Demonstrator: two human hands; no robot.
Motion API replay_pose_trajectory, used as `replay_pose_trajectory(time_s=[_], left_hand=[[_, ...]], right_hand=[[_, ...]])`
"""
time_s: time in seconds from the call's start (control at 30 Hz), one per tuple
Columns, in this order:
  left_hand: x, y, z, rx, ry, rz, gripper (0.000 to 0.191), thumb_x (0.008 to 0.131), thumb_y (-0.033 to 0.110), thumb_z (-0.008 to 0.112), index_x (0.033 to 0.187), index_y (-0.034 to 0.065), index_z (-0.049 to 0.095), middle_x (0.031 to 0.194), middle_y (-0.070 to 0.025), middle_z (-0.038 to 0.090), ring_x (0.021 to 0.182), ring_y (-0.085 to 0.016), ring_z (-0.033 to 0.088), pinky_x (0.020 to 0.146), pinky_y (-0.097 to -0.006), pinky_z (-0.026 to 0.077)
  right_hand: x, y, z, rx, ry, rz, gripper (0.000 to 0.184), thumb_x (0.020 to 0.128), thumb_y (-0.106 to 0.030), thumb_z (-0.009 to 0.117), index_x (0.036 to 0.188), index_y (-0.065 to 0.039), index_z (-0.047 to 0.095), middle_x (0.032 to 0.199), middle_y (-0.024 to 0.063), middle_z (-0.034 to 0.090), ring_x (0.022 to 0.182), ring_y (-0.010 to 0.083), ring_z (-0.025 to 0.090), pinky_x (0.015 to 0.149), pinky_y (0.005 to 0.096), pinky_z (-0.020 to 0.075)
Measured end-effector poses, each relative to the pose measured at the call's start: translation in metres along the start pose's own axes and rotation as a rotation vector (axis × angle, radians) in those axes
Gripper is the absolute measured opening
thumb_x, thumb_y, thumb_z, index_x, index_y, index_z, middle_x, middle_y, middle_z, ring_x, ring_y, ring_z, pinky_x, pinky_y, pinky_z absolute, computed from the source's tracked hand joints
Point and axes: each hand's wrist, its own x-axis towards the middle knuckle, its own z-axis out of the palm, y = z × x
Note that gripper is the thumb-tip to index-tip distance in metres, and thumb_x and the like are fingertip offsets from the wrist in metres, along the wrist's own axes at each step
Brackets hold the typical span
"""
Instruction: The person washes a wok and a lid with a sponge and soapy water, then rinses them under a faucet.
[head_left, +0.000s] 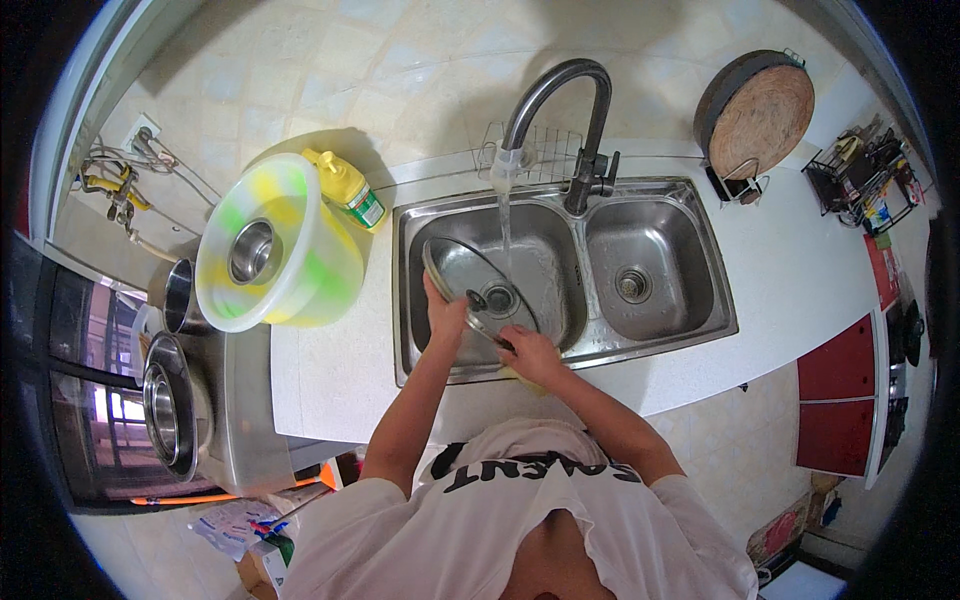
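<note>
Over the left basin of a stainless steel double sink (600, 352), I hold a glass pot lid (480, 274) with a dark knob, tilted. My left hand (445, 309) grips its left rim. My right hand (531, 352) is at the lid's lower rim, fingers closed on it; a yellowish cloth or sponge (529, 381) shows partly beneath that hand. Water (505, 225) runs from the black gooseneck faucet (600, 97) into the basin, behind the lid. The basin's drain (499, 298) shows beside the knob.
A tie-dye-patterned plastic bucket (330, 277) with a metal bowl (253, 251) and a yellow pump bottle (346, 187) stand left. Metal bowls (171, 412) lie farther left. At the right are a round wooden cutting board (763, 116), a wire utensil rack (862, 180) and the sink's second basin (652, 255).
</note>
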Motion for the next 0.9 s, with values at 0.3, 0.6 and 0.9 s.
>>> replay_pose_trajectory(time_s=[0.3,0.6,0.9], left_hand=[[-0.005,-0.06,-0.022,-0.504,0.133,-0.528,0.06,0.073,-0.004,0.047,0.127,0.0109,0.028,0.107,-0.0155,0.047,0.082,-0.03,0.056,0.065,-0.0452,0.053],[-0.025,-0.027,-0.054,-0.609,0.04,-0.502,0.071,0.068,-0.009,0.035,0.135,0.0092,0.019,0.127,-0.0244,0.039,0.101,-0.043,0.053,0.065,-0.0531,0.056],[-0.016,-0.048,-0.072,-0.707,-0.228,-0.468,0.075,0.064,-0.01,0.04,0.134,0.0114,0.023,0.128,-0.0242,0.04,0.104,-0.041,0.053,0.07,-0.048,0.056]], right_hand=[[-0.03,0.049,-0.011,0.533,0.29,0.25,0.02,0.081,-0.008,0.059,0.101,-0.008,0.058,0.085,0.0091,0.064,0.079,0.0173,0.062,0.064,0.03,0.0495],[-0.031,0.104,-0.034,0.824,0.347,0.507,0.027,0.085,-0.021,0.058,0.102,0.0,0.054,0.084,0.0087,0.061,0.075,0.0144,0.058,0.071,0.026,0.0458],[0.0,0.106,-0.066,1.069,-0.064,0.737,0.038,0.084,-0.035,0.058,0.1,-0.001,0.056,0.082,0.009,0.063,0.073,0.0171,0.06,0.067,0.0282,0.0473]])
